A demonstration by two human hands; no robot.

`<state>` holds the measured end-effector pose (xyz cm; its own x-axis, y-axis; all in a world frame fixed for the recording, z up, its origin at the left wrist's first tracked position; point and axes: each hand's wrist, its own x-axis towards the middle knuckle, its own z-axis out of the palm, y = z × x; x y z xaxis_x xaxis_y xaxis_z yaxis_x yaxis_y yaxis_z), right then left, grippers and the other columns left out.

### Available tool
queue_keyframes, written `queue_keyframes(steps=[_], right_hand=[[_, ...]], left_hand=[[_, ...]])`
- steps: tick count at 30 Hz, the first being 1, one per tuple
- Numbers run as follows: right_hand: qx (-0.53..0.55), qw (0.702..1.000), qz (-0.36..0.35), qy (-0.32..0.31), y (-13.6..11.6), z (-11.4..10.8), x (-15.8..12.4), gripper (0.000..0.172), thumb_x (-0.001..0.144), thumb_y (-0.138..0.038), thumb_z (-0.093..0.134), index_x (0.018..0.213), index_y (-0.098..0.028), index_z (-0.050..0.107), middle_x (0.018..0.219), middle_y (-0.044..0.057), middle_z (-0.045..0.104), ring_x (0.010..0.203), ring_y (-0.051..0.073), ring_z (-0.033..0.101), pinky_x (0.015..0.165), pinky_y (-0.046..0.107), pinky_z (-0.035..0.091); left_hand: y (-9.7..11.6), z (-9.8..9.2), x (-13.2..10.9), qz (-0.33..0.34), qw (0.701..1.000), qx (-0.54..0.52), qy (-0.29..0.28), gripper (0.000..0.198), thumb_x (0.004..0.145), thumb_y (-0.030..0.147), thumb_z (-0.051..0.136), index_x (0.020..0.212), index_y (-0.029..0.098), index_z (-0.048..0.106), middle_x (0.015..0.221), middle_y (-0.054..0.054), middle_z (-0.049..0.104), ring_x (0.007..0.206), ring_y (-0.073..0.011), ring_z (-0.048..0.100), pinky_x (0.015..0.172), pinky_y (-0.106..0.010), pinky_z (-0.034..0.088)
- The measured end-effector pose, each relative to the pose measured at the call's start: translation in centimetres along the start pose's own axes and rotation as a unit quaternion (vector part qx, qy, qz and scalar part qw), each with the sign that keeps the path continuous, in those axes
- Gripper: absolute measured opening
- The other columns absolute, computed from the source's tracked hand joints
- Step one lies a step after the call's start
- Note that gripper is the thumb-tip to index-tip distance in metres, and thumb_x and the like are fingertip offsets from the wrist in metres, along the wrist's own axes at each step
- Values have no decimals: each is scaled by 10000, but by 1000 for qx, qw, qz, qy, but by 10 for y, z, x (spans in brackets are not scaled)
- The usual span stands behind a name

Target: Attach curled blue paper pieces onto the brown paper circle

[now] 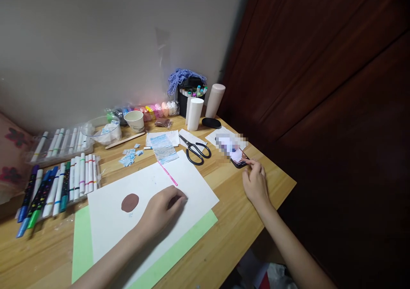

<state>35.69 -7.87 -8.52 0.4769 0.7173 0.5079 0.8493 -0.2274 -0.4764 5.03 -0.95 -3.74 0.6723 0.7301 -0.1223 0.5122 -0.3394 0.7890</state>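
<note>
Left hand (166,205) on white paper (144,180), right hand (256,180) at the phone (238,157).
Left fingers curl; I can't tell if they pinch anything. Right fingers reach out loosely, maybe to tap the phone, kept close on the counter (227,212). Blurry squares hide some screen.

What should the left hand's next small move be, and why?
Probably a short reach to the pink stick: it lies just beyond the left hand, which shows nothing in its grip, while the right hand is occupied at the phone.
</note>
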Motion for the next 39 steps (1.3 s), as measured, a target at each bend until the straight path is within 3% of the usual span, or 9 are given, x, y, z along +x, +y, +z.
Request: queue_keyframes(steps=[6, 13, 26, 29, 33, 35, 39], right_hand=[[-7, 1000, 1, -29, -2, -3, -1, 221, 833, -178, 415, 1044, -175, 479, 1113, 160, 604, 1112, 290, 511, 925, 489, 397], [30, 999, -10, 11, -6, -6, -3, 235, 865, -173, 399, 1093, -177, 454, 1172, 160, 580, 1169, 266, 498, 977, 496, 366], [80, 996, -46, 4, -20, -6, -4, 257, 868, -169, 417, 1124, -174, 440, 1181, 155, 550, 1188, 261, 460, 989, 485, 369], [142, 986, -67, -51, -39, -6, -4, 285, 870, -164, 425, 1154, -189, 424, 1192, 140, 531, 1170, 247, 471, 979, 460, 388], [213, 950, -86, -211, -81, -1, 3, 203, 894, -169, 392, 1059, -222, 497, 1058, 87, 575, 1000, 207, 554, 848, 367, 471], [208, 927, -134, -281, -107, 9, 9, 152, 898, -186, 403, 965, -223, 535, 997, 65, 587, 962, 195, 558, 837, 339, 463], [114, 925, -161, -324, -156, 43, 14, 177, 877, -293, 485, 1020, -190, 494, 902, 54, 582, 844, 190, 575, 739, 313, 464]], left_hand=[[-2, 1, 0, 5, 1000, 0, 10, 220, 874, 307, 425, 872, 234, 631, 865, -2, 657, 774, -163, 584, 683, -280, 416], [-2, 1, 1, 10, 1000, 1, 8, 221, 877, 314, 427, 872, 226, 630, 860, -12, 655, 769, -167, 579, 681, -284, 413], [-4, 2, 0, 6, 999, -29, 22, 244, 890, 327, 414, 889, 223, 634, 879, -22, 651, 778, -165, 573, 690, -280, 416], [-2, 0, 1, 7, 999, -35, 29, 263, 896, 336, 406, 902, 217, 640, 878, -28, 646, 753, -158, 561, 674, -275, 410], [2, -12, -4, 8, 999, -19, 45, 272, 892, 353, 410, 920, 213, 640, 832, -27, 639, 691, -149, 536, 635, -269, 398], [0, -21, -8, 5, 998, -9, 60, 263, 884, 362, 424, 923, 214, 638, 819, -24, 641, 678, -147, 533, 626, -265, 399], [-15, -33, -19, -35, 994, 17, 106, 271, 881, 377, 426, 914, 219, 644, 868, -27, 658, 712, -157, 561, 660, -275, 414]])
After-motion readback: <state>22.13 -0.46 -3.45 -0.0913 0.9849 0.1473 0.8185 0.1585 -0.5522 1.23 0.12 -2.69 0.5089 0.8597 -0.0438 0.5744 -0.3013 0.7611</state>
